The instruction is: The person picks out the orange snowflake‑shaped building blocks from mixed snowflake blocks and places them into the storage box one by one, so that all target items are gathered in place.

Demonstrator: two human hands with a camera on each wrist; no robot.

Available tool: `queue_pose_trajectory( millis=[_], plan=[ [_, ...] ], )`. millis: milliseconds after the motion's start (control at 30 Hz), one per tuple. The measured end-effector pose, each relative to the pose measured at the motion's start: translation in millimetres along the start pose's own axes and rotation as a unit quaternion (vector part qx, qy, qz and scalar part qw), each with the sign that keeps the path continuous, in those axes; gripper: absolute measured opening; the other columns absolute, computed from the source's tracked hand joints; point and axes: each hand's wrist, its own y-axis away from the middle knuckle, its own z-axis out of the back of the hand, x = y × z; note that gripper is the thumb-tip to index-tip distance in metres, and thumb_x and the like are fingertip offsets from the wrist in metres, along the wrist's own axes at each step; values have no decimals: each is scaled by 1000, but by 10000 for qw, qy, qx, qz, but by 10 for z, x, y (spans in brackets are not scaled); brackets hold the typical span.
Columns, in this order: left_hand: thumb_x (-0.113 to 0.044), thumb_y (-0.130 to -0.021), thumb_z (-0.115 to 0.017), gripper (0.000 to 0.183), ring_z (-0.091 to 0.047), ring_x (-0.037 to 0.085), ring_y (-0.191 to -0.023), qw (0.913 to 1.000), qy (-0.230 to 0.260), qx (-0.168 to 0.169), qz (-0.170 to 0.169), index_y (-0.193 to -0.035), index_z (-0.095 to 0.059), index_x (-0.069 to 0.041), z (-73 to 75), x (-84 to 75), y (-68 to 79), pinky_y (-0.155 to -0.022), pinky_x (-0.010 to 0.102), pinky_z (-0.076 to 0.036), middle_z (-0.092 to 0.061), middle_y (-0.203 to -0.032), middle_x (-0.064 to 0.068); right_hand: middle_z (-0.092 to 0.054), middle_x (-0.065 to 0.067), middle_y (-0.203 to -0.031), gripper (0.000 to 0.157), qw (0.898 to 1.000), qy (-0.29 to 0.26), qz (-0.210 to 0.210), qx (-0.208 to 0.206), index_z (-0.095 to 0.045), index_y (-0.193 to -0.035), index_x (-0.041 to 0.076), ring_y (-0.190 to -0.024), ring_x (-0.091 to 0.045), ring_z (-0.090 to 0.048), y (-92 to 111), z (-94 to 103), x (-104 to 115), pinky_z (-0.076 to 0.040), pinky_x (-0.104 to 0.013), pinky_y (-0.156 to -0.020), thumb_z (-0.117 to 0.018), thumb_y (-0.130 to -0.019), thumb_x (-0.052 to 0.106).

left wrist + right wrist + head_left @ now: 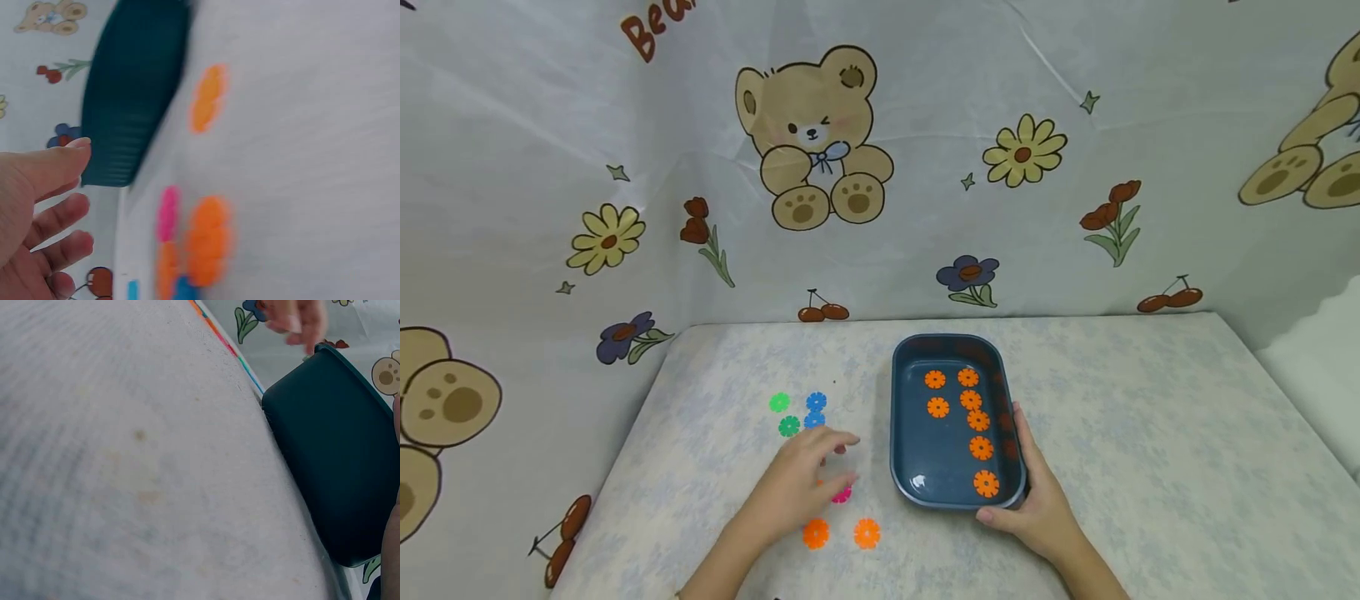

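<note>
A dark blue rectangular dish (936, 467) stands on the table, with several orange notched plastic discs (981, 447) on its floor, most along the right side. My right hand (1041, 504) grips its near right corner, thumb at the front rim and fingers along the side. To the left of the dish, my left hand (797, 479) hovers over loose discs, fingers loosely bent and apart, with nothing between them in the left wrist view. A pink disc (842, 495) shows partly beneath its thumb. Two orange discs lie nearer me, one an orange disc (867, 533) toward the dish.
Beyond the left hand lie green discs (779, 402) and blue discs (816, 401), one partly covered by the hand. A pale mottled cloth (1150, 433) covers the table. Behind it hangs a white curtain (925, 108) printed with bears and flowers.
</note>
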Motion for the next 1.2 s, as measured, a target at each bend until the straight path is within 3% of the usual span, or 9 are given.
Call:
queue_pose_trajectory(
  millis=[133, 367, 700, 867, 1033, 1200],
  plan=[
    [-34, -86, -77, 38, -53, 5, -87, 9975, -380, 540, -234, -122, -69, -23, -203, 70, 277, -76, 24, -48, -61, -97, -10, -2, -5, -169, 139, 10000, 49, -43, 10, 0, -160, 27, -150, 5, -12, 5, 1, 0, -17, -1, -108, -93, -60, 9],
    [-41, -90, -70, 33, -43, -1, -80, 9927, -415, 1129, -21, -122, -69, -33, -421, 92, 448, -70, 22, -41, -49, -88, -18, -3, -7, -169, 139, 9998, 139, -118, -24, 0, -160, 29, -150, 6, -12, 8, 4, 7, -17, 0, -107, -94, -60, 9],
    [-44, -88, -72, 36, -41, -2, -74, 9927, -265, 1176, 6, -122, -70, -34, -451, 122, 496, -66, 19, -36, -45, -82, -18, -3, -8, -169, 138, 9999, 94, -77, -1, 1, -160, 28, -150, 6, -12, 6, -4, -2, -18, 0, -107, -93, -61, 8],
    [-41, -89, -72, 33, -45, -2, -79, 9931, -286, 1132, -70, -121, -70, -31, -477, 113, 502, -71, 22, -44, -52, -88, -19, -3, -9, -168, 138, 9999, 106, -37, -6, 1, -160, 28, -149, 6, -12, 6, -2, -2, -17, -1, -108, -93, -61, 9],
    [-43, -94, -65, 33, -48, 0, -85, 9907, -741, 1037, -472, -121, -66, -25, -525, 102, 506, -79, 26, -50, -56, -96, -18, -2, -8, -169, 139, 9999, 67, -72, 24, 1, -160, 28, -150, 6, -12, 3, -1, 7, -17, -1, -108, -93, -60, 8],
    [-46, -94, -63, 36, -45, -1, -82, 9874, -1029, 884, -812, -122, -65, -23, -543, 101, 503, -74, 21, -47, -53, -90, -17, -2, -8, -169, 138, 10000, 38, -50, 7, 1, -160, 28, -149, 7, -12, 8, -8, 9, -17, -1, -108, -93, -61, 7]
  ],
)
